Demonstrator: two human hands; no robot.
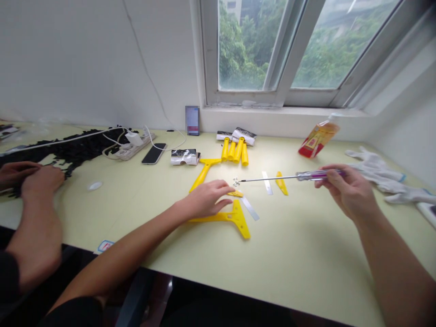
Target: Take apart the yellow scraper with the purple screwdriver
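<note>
At centre frame, the left hand (207, 197) rests on a yellow scraper (231, 218); right of centre, the right hand (347, 188) grips a purple-handled screwdriver (289, 176) pointing at small screws (235, 181).

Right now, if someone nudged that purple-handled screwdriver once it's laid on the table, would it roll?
Probably. The screwdriver, held level in the right hand, has a roundish handle and a thin straight shaft, so it would likely roll on the smooth table. It looks stiff and fairly light, handle-heavy.

glossy yellow plastic scraper (235, 219), shiny metal screwdriver shaft (269, 179), matt pale table (293, 254).
</note>
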